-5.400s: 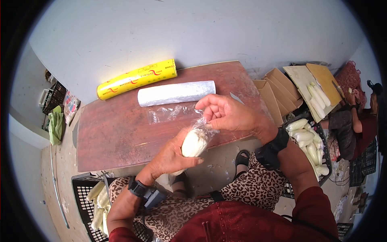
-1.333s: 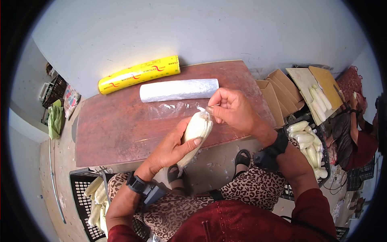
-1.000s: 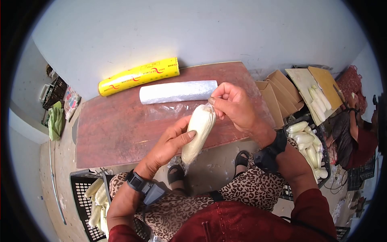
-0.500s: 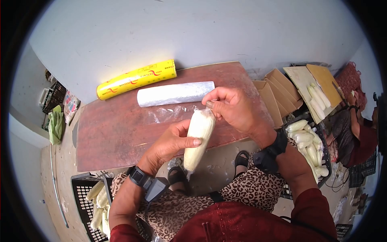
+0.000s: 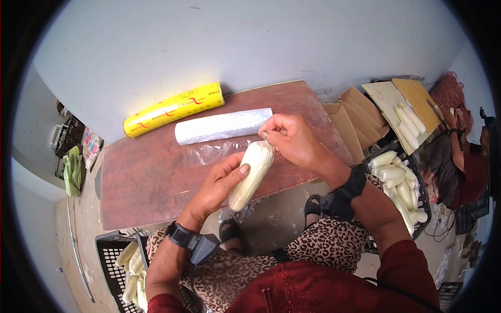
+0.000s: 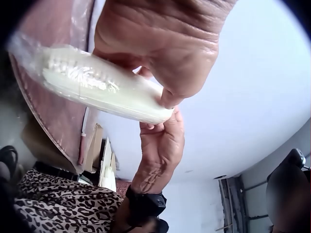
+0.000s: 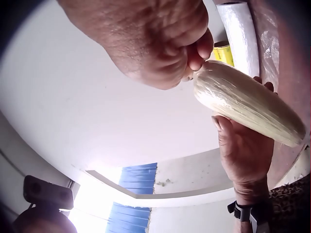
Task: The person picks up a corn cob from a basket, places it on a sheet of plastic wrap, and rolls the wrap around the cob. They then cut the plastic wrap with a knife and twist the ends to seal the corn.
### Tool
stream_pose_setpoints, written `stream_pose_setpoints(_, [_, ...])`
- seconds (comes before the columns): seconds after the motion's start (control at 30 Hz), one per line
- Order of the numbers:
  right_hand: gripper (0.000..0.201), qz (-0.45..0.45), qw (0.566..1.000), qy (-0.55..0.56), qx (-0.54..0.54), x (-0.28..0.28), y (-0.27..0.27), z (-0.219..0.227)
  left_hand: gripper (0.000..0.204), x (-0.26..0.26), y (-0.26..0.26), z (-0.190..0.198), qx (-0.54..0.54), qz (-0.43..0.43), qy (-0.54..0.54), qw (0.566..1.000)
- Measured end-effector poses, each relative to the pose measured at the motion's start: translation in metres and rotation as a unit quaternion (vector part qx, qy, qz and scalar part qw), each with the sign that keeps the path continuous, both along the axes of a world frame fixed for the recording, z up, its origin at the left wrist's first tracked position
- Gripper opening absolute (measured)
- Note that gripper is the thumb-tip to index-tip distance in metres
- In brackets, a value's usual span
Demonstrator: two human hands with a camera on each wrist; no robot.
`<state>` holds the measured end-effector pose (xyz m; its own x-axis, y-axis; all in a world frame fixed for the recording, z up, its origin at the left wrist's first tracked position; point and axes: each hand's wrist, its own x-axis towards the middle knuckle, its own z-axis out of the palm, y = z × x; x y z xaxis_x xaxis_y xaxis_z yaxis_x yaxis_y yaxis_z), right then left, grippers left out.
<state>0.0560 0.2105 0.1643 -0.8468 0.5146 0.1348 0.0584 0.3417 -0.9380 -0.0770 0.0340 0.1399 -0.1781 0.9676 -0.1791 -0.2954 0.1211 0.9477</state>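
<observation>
A pale, film-wrapped vegetable (image 5: pixel 252 176) slants above the table's front edge. My left hand (image 5: pixel 216 183) grips it round the middle, thumb on top. At its upper end, my right hand (image 5: pixel 292 138) pinches the gathered film between thumb and fingers. In the left wrist view the wrapped vegetable (image 6: pixel 97 85) shows loose clear film at its far end. The right wrist view shows the film tight and creased along the vegetable (image 7: pixel 248 99), and my right fingers curled at its tip. Behind the hands, a roll of clear film (image 5: pixel 224 126) lies on the table (image 5: pixel 141 182), its loose edge spread in front.
A yellow printed roll (image 5: pixel 175 108) lies at the table's back. Crates of pale vegetables stand at left (image 5: pixel 112 261) and right (image 5: pixel 425 195). Cardboard boxes (image 5: pixel 347 130) adjoin the table's right end. Another person (image 5: pixel 464 172) sits at far right beside a board (image 5: pixel 381 104) holding vegetables.
The vegetable has turned in my left hand since the earlier frames, and its lower end has swung slightly left. The right hand keeps pinching at the upper end. The head view has shifted slightly.
</observation>
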Motion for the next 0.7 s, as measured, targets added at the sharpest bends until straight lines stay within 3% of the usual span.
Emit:
stream_pose_setpoints(0.17, [0.012, 0.009, 0.998, 0.053, -0.046, -0.003, -0.006, -0.010, 0.058, -0.008, -0.003, -0.005, -0.041, -0.063, -0.014, 0.997])
stream_pose_setpoints(0.33, [0.012, 0.029, 0.997, 0.064, -0.031, -0.003, -0.010, -0.011, 0.055, -0.001, 0.000, -0.014, -0.014, -0.043, 0.024, 0.999])
stream_pose_setpoints(0.57, [0.012, -0.020, 0.996, 0.063, 0.057, -0.002, -0.007, -0.013, 0.055, 0.003, 0.002, -0.013, 0.028, -0.001, 0.104, 0.994])
stream_pose_setpoints(0.7, [0.010, -0.025, 0.997, 0.024, 0.072, -0.002, -0.003, -0.012, 0.058, 0.003, 0.001, -0.004, 0.014, -0.007, 0.072, 0.997])
